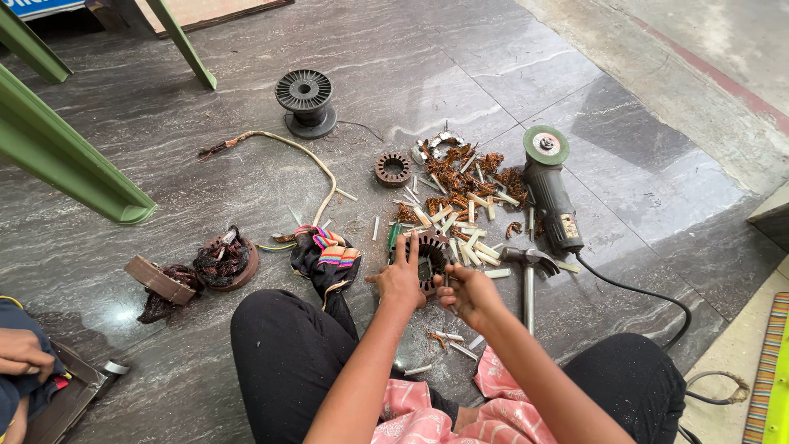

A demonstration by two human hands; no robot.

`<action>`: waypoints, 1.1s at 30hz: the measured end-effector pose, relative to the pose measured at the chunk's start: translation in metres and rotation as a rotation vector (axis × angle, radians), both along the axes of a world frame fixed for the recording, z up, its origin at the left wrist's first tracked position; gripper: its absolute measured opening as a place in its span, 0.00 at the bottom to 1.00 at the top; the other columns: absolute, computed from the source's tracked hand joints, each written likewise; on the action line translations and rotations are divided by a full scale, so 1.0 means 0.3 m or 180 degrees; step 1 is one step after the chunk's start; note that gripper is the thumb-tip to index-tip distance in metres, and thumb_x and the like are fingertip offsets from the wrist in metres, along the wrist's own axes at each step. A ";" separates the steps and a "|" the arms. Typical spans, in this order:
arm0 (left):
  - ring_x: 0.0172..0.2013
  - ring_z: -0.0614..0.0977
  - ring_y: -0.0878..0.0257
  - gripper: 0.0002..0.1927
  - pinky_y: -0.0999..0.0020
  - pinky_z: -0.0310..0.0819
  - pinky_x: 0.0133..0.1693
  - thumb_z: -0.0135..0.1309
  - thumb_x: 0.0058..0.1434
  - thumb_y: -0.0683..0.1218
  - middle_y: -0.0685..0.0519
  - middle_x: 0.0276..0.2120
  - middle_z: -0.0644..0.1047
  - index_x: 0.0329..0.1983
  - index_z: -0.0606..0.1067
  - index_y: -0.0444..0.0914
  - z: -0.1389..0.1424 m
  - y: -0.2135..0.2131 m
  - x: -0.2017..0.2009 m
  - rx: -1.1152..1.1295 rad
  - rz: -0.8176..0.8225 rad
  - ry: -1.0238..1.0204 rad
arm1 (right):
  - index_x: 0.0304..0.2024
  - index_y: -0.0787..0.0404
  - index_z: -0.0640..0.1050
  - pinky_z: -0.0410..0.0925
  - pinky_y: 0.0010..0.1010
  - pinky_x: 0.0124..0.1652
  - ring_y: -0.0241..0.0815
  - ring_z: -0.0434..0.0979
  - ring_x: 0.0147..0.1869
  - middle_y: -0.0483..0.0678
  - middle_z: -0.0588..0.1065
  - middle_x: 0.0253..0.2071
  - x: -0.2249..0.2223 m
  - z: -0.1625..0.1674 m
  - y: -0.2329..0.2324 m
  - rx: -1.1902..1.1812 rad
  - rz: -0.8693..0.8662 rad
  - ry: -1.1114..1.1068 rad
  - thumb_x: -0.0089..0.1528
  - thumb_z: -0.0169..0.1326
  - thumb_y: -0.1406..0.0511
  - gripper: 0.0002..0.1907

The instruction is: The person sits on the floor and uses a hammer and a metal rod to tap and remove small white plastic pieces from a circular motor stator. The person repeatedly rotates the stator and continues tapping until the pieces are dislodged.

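Holding the stator core (431, 261) down on the floor (164, 164): left hand (399, 279) lies flat on its near-left rim, fingers (403, 249) spread and extended, pressing rather than gripping. Right hand (468, 294) sits just right of the core, fingers curled mostly closed, apparently pinching something small at the core's edge; can't tell what, too small and partly hidden.

Core lies flat on the floor straight ahead of the knees, slotted ring up, between the colourful cloth (327, 256) on its left and the hammer (528, 275) on its right.

Judgement: stripping stage, pulling slot insulation and leftover winding out of the core. Slots look partly cleared, not confirmed.

Next move calls for steady downward pressure from the left hand so the ring doesn't skid on the smooth floor, plus a firm pinch and a straight pull along the slot from the right.

Around it: white insulation strips (472, 247) scattered just behind and right of the core, a pile of copper wire scrap (460, 177) further back, a smaller stator ring (393, 168) beside it. Angle grinder (551, 193) lies right of the pile, cord trailing off right. Black wire spool (305, 100) stands well behind. Two wound coils (201, 267) sit far left. Another person's hand (20, 353) is at the left edge, well apart.
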State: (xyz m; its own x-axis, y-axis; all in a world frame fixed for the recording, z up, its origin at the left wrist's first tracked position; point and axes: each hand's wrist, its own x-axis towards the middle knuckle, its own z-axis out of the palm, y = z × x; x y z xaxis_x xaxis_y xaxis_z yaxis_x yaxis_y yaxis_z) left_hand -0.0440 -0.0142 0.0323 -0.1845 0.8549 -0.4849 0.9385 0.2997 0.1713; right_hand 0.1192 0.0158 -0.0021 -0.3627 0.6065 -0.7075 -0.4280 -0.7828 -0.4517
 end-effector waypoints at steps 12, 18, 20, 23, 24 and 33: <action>0.61 0.74 0.40 0.84 0.26 0.60 0.62 0.77 0.40 0.63 0.59 0.79 0.31 0.77 0.20 0.58 0.045 0.015 0.004 -0.0289 -0.0169 0.0320 | 0.38 0.61 0.69 0.55 0.28 0.19 0.37 0.61 0.21 0.45 0.67 0.27 -0.024 -0.018 -0.098 0.0920 0.0410 -0.1183 0.71 0.45 0.60 0.12; 0.61 0.74 0.40 0.82 0.23 0.58 0.62 0.78 0.40 0.59 0.58 0.80 0.32 0.78 0.23 0.58 0.028 0.016 -0.011 -0.0087 -0.0233 0.0180 | 0.39 0.63 0.74 0.61 0.30 0.22 0.34 0.66 0.22 0.46 0.69 0.22 0.033 0.144 -0.317 0.3187 0.0850 -0.2518 0.70 0.49 0.61 0.12; 0.61 0.74 0.39 0.82 0.22 0.57 0.62 0.79 0.39 0.58 0.58 0.80 0.33 0.78 0.24 0.59 0.024 0.017 -0.016 -0.0031 -0.0181 0.0102 | 0.39 0.64 0.74 0.63 0.31 0.23 0.34 0.68 0.22 0.48 0.71 0.20 0.080 0.222 -0.339 0.3753 0.0945 -0.2821 0.71 0.48 0.60 0.13; 0.61 0.74 0.39 0.82 0.22 0.56 0.62 0.79 0.39 0.57 0.58 0.79 0.34 0.78 0.25 0.60 0.018 0.018 -0.016 0.0075 -0.0107 0.0068 | 0.39 0.63 0.74 0.65 0.32 0.23 0.36 0.74 0.21 0.49 0.73 0.19 0.135 0.304 -0.309 0.3638 0.0960 -0.3000 0.71 0.47 0.59 0.14; 0.61 0.74 0.39 0.81 0.22 0.56 0.62 0.78 0.39 0.57 0.58 0.79 0.34 0.78 0.25 0.60 0.018 0.019 -0.018 0.0075 -0.0124 0.0060 | 0.40 0.63 0.74 0.68 0.31 0.24 0.35 0.76 0.22 0.49 0.74 0.19 0.147 0.316 -0.293 0.3655 0.0905 -0.3005 0.70 0.46 0.58 0.14; 0.61 0.74 0.38 0.81 0.21 0.56 0.62 0.78 0.39 0.55 0.58 0.80 0.34 0.78 0.25 0.60 0.017 0.012 -0.014 0.0069 -0.0110 -0.0050 | 0.41 0.64 0.71 0.76 0.39 0.31 0.43 0.79 0.29 0.51 0.76 0.35 0.202 0.126 0.068 0.2031 0.0633 -0.2010 0.72 0.42 0.57 0.17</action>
